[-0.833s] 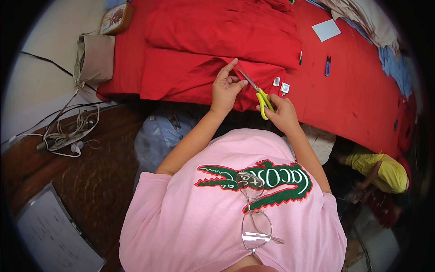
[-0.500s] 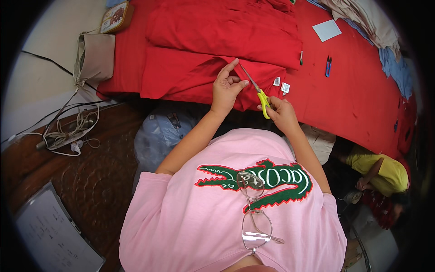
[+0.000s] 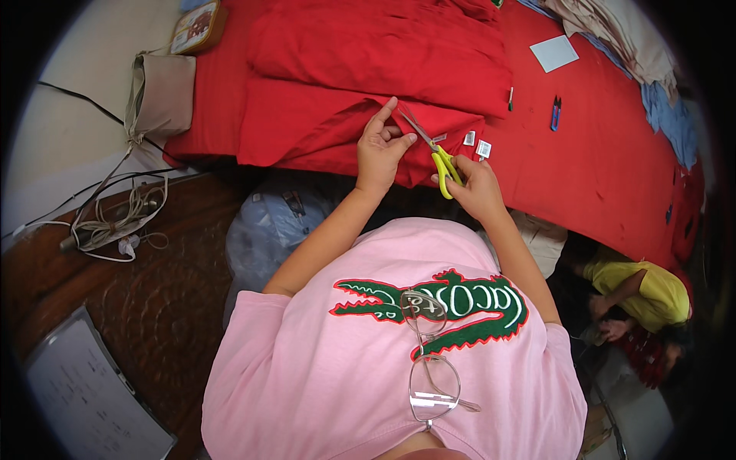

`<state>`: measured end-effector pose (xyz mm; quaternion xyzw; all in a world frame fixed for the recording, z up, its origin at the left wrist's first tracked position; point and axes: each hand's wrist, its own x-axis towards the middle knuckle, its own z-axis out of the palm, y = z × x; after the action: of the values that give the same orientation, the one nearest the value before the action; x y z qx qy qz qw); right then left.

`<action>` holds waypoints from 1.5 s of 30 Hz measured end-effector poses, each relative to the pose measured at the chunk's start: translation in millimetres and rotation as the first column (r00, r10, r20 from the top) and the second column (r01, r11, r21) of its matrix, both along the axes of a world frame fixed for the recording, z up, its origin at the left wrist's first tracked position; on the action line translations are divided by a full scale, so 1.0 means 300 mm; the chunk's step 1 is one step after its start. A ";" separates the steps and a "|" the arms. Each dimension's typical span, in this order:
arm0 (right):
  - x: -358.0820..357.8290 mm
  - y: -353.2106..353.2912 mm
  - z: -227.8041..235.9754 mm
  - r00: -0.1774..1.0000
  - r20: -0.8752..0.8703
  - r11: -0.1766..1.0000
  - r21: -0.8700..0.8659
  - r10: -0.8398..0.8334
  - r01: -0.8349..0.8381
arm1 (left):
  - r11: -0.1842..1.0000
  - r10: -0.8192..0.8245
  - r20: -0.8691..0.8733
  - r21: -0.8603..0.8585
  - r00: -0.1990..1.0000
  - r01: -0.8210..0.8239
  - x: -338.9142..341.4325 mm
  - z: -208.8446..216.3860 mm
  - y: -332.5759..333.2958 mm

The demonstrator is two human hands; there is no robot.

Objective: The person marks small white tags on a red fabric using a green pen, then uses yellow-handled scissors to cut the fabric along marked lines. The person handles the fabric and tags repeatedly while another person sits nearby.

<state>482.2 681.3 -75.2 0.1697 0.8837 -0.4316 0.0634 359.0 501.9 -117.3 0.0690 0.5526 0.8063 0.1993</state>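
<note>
My right hand (image 3: 479, 188) is closed round the yellow-green handles of a pair of scissors (image 3: 445, 167). Their blades are slightly apart and point up and left, over a red garment (image 3: 452, 123) near the front edge of the table. My left hand (image 3: 382, 157) grips a lifted fold of that garment, with the index finger stretched up and the thumb beside the blades. Part of the hold is hidden behind the fingers. White labels (image 3: 483, 148) show at the garment's right end.
Behind lies more folded red cloth (image 3: 376, 46). Thread snips (image 3: 556, 113) and a white card (image 3: 553, 53) lie on the red-covered table to the right. A beige pouch (image 3: 162, 96) hangs at the left edge, above tangled cables (image 3: 123, 215). A person in yellow (image 3: 648, 291) sits low at the right.
The scissor blades have opened a little, and the handles have spread. My left hand has shifted very slightly left. The other person's hands have moved.
</note>
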 end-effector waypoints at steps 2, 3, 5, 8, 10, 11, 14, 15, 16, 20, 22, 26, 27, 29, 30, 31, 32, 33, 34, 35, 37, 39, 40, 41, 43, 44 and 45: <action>-0.012 -0.004 0.018 1.000 0.006 1.000 0.012 0.028 -0.029 | 1.000 0.001 -0.009 0.013 1.000 -0.001 0.003 -0.006 -0.007; -0.014 -0.006 0.022 0.999 0.009 0.999 0.019 0.041 -0.041 | 1.000 0.002 -0.012 0.021 1.000 -0.002 0.005 -0.007 -0.006; -0.013 -0.004 0.009 0.998 -0.031 0.997 0.057 0.062 -0.060 | 1.000 0.002 -0.018 0.031 1.000 -0.001 0.006 -0.010 -0.009; -0.009 -0.006 -0.004 0.991 -0.104 0.990 0.118 0.089 -0.077 | 0.999 -0.006 -0.010 0.038 1.000 0.007 0.005 -0.009 -0.014; -0.005 -0.006 -0.015 0.989 -0.118 0.992 0.108 0.085 -0.072 | 0.999 -0.009 0.009 0.045 1.000 0.009 0.003 -0.006 -0.015; 0.000 -0.004 -0.026 0.992 -0.106 0.995 0.078 0.072 -0.063 | 0.999 -0.013 0.016 0.051 1.000 0.012 0.002 -0.004 -0.017; 0.005 -0.010 -0.023 0.995 -0.080 0.998 0.027 0.052 -0.050 | 0.998 -0.021 0.027 0.059 0.999 0.020 0.002 -0.006 -0.022; 0.006 -0.012 -0.019 0.996 -0.073 0.999 0.018 0.048 -0.047 | 0.998 -0.024 0.025 0.056 0.999 0.022 0.002 -0.011 -0.024; 0.009 -0.011 -0.027 0.997 -0.060 0.999 -0.015 0.040 -0.041 | 0.998 -0.027 0.024 0.053 0.999 0.025 0.002 -0.017 -0.025; 0.023 -0.006 -0.068 1.000 -0.022 0.994 -0.111 0.020 -0.022 | 1.000 -0.002 0.008 0.016 1.000 0.002 0.006 -0.018 -0.022; 0.024 -0.002 -0.074 1.000 -0.014 0.993 -0.112 0.026 -0.027 | 0.998 0.042 -0.031 -0.045 0.999 -0.043 0.008 -0.007 -0.014; 0.011 -0.002 -0.033 0.998 -0.024 0.997 -0.031 0.063 -0.064 | 0.994 0.099 -0.014 -0.048 0.995 -0.100 -0.015 -0.046 -0.028; 0.006 -0.004 -0.014 0.997 -0.031 0.997 -0.005 0.072 -0.072 | 0.996 0.085 -0.002 -0.026 0.996 -0.085 -0.020 -0.037 -0.031; -0.004 0.000 -0.014 0.997 -0.037 0.997 0.015 0.074 -0.073 | 0.998 0.060 0.007 -0.001 0.998 -0.060 -0.020 -0.019 -0.031; -0.012 0.001 -0.013 0.996 -0.041 0.997 0.025 0.074 -0.073 | 0.999 0.048 0.003 0.003 0.999 -0.048 -0.016 -0.007 -0.032; -0.021 0.003 -0.008 0.996 -0.028 0.996 0.040 0.083 -0.082 | 0.999 0.036 0.000 0.006 0.999 -0.036 -0.013 -0.001 -0.033; -0.033 0.003 0.002 0.996 -0.014 0.994 0.055 0.092 -0.091 | 1.000 0.028 -0.005 0.008 1.000 -0.028 -0.010 -0.002 -0.033; -0.042 0.003 0.006 0.995 0.000 0.992 0.068 0.103 -0.103 | 1.000 0.023 -0.009 0.009 1.000 -0.023 -0.005 -0.006 -0.035; -0.048 0.001 0.004 0.994 -0.005 0.992 0.073 0.106 -0.106 | 1.000 0.017 -0.014 0.009 1.000 -0.017 -0.002 -0.010 -0.038; -0.053 0.000 0.001 0.994 -0.009 0.991 0.079 0.109 -0.108 | 1.000 0.015 -0.022 0.002 1.000 -0.015 0.000 -0.015 -0.042; -0.061 0.000 -0.002 0.993 -0.018 0.990 0.084 0.118 -0.116 | 1.000 0.011 -0.038 -0.010 0.999 -0.011 0.004 -0.021 -0.048; -0.066 0.004 -0.001 0.992 -0.027 0.989 0.082 0.126 -0.124 | 1.000 0.012 -0.047 -0.013 0.999 -0.013 0.004 -0.022 -0.054; -0.064 0.008 -0.009 0.991 -0.041 0.988 0.088 0.128 -0.124 | 1.000 0.012 -0.052 -0.014 0.999 -0.012 0.003 -0.020 -0.056; -0.059 0.013 -0.023 0.990 -0.055 0.988 0.093 0.129 -0.124 | 1.000 0.010 -0.055 -0.013 0.998 -0.010 0.003 -0.020 -0.057; -0.059 0.012 -0.028 0.991 -0.046 0.990 0.072 0.125 -0.121 | 1.000 0.006 -0.060 -0.014 0.998 -0.007 0.002 -0.023 -0.061; -0.059 0.011 -0.025 0.993 -0.022 0.992 0.046 0.118 -0.117 | 1.000 0.006 -0.051 -0.006 0.999 -0.006 0.002 -0.024 -0.063; -0.059 0.011 -0.022 0.994 0.002 0.994 0.022 0.111 -0.111 | 1.000 0.005 -0.042 0.004 0.999 -0.005 0.003 -0.022 -0.063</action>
<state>464.6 684.8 -81.7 0.1211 0.8964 -0.4178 0.0857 359.8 483.0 -124.1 0.0849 0.5552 0.8063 0.1856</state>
